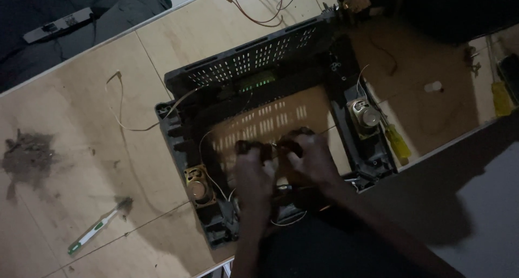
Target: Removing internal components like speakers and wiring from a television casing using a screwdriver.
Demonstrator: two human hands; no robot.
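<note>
A dark plastic housing point(248, 59) with a slotted back wall lies open on a wooden table. A small speaker point(198, 187) sits at its left side and another speaker point(365, 115) at its right. Both my hands are inside the frame near its front edge. My left hand point(253, 172) and my right hand point(312, 158) are closed on a small dark part point(270, 147) between them, blurred by motion. Thin wires point(213, 178) run from the left speaker toward my hands.
A green-and-white toothbrush point(92, 232) lies at the left front by a dust pile point(27, 153). A yellow-handled screwdriver point(397, 140) rests right of the housing. Loose wires point(259, 8) lie at the back; a yellow tool point(501, 97) sits far right.
</note>
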